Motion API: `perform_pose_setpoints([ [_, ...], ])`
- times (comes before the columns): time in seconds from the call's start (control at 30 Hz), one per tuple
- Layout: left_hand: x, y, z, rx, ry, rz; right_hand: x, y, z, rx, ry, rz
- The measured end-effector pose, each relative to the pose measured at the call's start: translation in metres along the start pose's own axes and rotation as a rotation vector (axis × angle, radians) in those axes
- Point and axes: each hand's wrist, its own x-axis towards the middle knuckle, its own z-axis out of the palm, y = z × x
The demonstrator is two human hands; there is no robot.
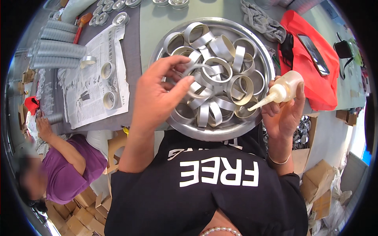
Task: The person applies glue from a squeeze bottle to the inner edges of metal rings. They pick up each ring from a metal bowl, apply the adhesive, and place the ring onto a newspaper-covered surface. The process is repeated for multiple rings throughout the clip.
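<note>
Above the left part of a round steel tray [270,74] is my left hand [163,92], its thumb and fingers curled round the edge of a silver metal ring [191,69]. That ring is slightly blurred, and the fingers partly hide where they meet it. Many similar rings [243,89] lie in a loose heap on the tray. At the tray's right rim, my right hand [284,114] is wrapped round a translucent squeeze bottle [289,84]. The bottle is tilted, and its thin yellowish nozzle points down to the left over the rings.
Newspaper [92,84] at left carries several rings, beside stacked rings [59,49] and a red-handled hammer [80,27]. Small metal cups [120,18] stand behind. At right are a grey rag [263,21], red bag [299,31] and phone [314,54]. A co-worker in purple [75,167] sits left.
</note>
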Motion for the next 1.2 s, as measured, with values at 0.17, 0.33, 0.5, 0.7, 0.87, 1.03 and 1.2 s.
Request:
perform_pose_setpoints([
  [0.17,-0.005,0.008,0.011,0.483,-0.081,0.176,-0.002,-0.004,-0.002,-0.015,-0.012,-0.037],
  [0.33,-0.012,0.022,0.035,0.578,-0.118,0.330,-0.003,-0.005,-0.005,-0.060,-0.002,-0.093],
  [0.5,-0.011,0.023,0.029,0.225,-0.211,0.205,-0.010,-0.004,0.006,-0.068,-0.005,-0.281],
  [0.7,-0.031,0.023,0.023,-0.862,-0.379,-0.370,-0.027,-0.013,0.018,-0.820,-0.587,-1.086],
  [0.87,-0.042,0.020,0.019,-0.935,-0.573,-0.583,-0.025,0.004,0.039,-0.922,-0.809,-1.159],
  [1.03,-0.045,0.024,0.022,-0.961,-0.598,-0.652,-0.026,0.014,0.049,-0.921,-0.639,-1.293],
  [1.2,-0.044,0.030,0.024,-0.886,-0.552,-0.595,-0.033,0.018,0.051,-0.970,-0.514,-1.316],
])
